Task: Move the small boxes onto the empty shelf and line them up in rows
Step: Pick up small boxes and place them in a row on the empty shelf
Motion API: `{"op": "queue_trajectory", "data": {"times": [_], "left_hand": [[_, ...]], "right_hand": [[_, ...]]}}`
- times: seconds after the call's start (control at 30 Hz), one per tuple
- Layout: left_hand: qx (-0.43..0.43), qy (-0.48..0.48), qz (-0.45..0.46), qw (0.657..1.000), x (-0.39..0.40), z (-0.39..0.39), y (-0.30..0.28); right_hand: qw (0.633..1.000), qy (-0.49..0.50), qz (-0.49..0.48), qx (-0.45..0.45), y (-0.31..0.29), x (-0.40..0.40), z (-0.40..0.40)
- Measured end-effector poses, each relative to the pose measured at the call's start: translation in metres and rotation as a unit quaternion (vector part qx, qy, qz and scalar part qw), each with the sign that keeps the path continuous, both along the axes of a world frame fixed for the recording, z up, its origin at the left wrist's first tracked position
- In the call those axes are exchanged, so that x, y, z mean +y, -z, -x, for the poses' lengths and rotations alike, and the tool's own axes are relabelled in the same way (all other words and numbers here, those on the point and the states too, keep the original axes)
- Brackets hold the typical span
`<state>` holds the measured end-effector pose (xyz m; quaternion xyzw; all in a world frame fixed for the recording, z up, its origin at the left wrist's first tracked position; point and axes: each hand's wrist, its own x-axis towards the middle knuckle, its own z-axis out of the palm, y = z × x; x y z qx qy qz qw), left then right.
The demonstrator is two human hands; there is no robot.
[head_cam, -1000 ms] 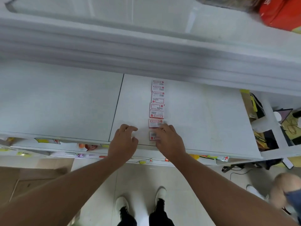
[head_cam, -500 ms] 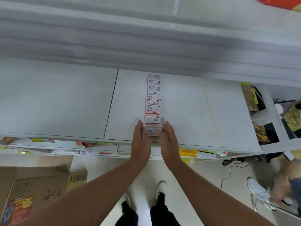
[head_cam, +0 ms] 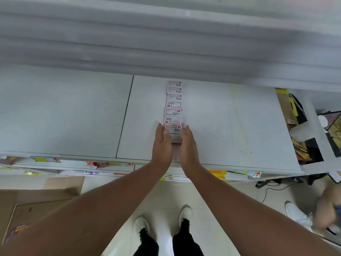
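Several small white boxes with red print [head_cam: 173,108] lie in one straight row running from the front towards the back of the white shelf [head_cam: 230,126]. My left hand [head_cam: 162,145] stands flat on its edge against the left side of the two nearest boxes. My right hand [head_cam: 188,145] does the same on their right side, fingers straight. The nearest box [head_cam: 175,138] sits between my palms, partly hidden by them.
A seam [head_cam: 125,115] splits the shelf into two panels, and the left panel holds nothing. Another shelf's blurred edge [head_cam: 166,43] hangs above. Price tags line the front lip [head_cam: 256,174]. A cardboard carton [head_cam: 33,206] lies on the floor left. Another person's shoe [head_cam: 297,215] is at right.
Both hands turned from curled, palm-down on the nearest boxes to flat and upright on either side of the row, then slid slightly forward along it.
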<state>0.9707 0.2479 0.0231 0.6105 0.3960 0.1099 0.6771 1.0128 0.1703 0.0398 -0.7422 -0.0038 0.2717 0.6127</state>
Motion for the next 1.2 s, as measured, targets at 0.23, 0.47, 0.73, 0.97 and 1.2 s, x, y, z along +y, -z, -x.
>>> {"op": "queue_trajectory", "data": {"times": [0.23, 0.47, 0.73, 0.97, 1.2], "left_hand": [[0.012, 0.000, 0.005, 1.000, 0.012, -0.022, -0.014], [0.056, 0.017, -0.023, 0.998, 0.024, -0.027, -0.030], [0.147, 0.206, -0.213, 0.944, 0.075, 0.041, -0.042], [0.216, 0.317, -0.372, 0.845, 0.110, 0.095, -0.070], [0.250, 0.310, -0.447, 0.801, 0.093, 0.133, -0.092]], "right_hand": [[1.000, -0.009, 0.023, -0.009, 0.000, 0.014, -0.021], [0.997, -0.041, 0.056, -0.040, -0.014, 0.010, -0.032], [0.981, -0.097, 0.147, -0.077, -0.042, -0.033, -0.022], [0.931, -0.187, 0.281, -0.136, -0.060, -0.061, -0.007], [0.866, -0.302, 0.353, -0.184, -0.067, -0.053, 0.033]]}}
